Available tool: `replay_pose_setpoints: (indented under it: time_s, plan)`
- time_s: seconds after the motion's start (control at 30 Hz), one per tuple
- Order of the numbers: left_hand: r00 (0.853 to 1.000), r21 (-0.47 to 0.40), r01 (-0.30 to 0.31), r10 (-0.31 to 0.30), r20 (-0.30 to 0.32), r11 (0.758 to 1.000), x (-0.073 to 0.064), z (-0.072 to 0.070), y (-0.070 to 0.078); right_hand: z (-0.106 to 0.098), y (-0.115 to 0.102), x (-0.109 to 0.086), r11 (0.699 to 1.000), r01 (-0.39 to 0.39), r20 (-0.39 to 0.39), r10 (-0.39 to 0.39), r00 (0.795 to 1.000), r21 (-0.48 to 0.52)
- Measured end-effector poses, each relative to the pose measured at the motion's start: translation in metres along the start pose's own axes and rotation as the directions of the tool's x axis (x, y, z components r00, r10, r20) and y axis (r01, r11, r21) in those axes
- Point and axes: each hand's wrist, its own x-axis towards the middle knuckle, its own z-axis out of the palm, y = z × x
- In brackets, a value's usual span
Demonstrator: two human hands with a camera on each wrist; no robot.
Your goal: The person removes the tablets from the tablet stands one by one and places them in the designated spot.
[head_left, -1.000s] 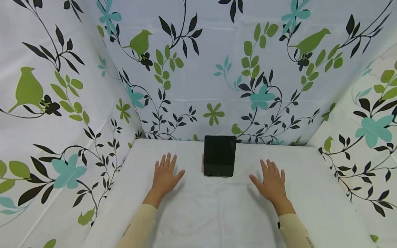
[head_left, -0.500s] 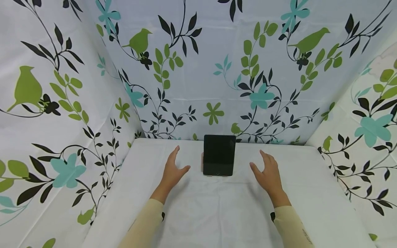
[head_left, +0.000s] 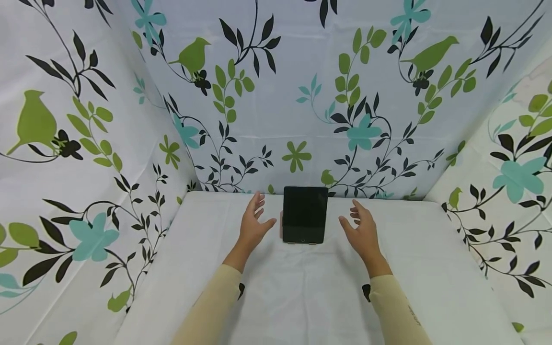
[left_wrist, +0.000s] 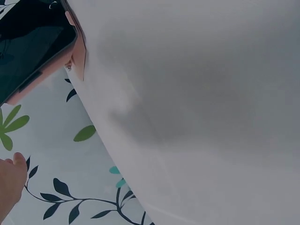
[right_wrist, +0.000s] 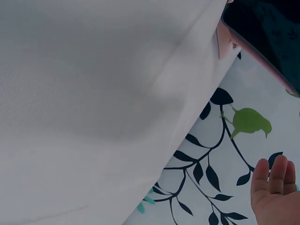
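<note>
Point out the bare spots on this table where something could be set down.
Bare white cloth lies between the sleeves in front of the tablet, and beyond each hand toward the side walls. Crowded only at the tablet, flanked by left hand and right hand.

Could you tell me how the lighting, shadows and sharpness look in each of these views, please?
Head view: even, soft light, all sharp, only faint shadows on the white cloth under the left hand and right hand; the tablet screen is dark, without glare. Left wrist view: a broad soft grey shadow on the cloth, slightly soft focus. Right wrist view: similar shadow, fingertips a little blurred.
</note>
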Motion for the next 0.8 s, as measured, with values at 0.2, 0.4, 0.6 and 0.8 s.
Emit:
replay_pose_setpoints:
  time_s: [0.2,0.4,0.6,0.8]
  plan:
    - [1.000,-0.114,-0.011,0.012,0.005,0.993,0.001,0.010,-0.003,0.011,-0.001,0.003,0.996,-0.040,0.013,0.039,0.999,0.085]
    - [0.999,-0.215,-0.025,0.030,0.022,0.976,-0.001,0.020,-0.009,0.025,0.000,0.003,0.973,-0.080,0.056,0.070,0.996,0.217]
    - [0.999,-0.255,-0.028,0.039,0.038,0.967,-0.008,0.029,-0.015,0.041,0.006,0.002,0.938,-0.128,0.106,0.098,0.989,0.321]
    - [0.996,-0.289,-0.037,0.059,0.067,0.957,-0.014,0.038,-0.023,0.051,0.005,-0.003,0.916,-0.185,0.150,0.139,0.979,0.357]
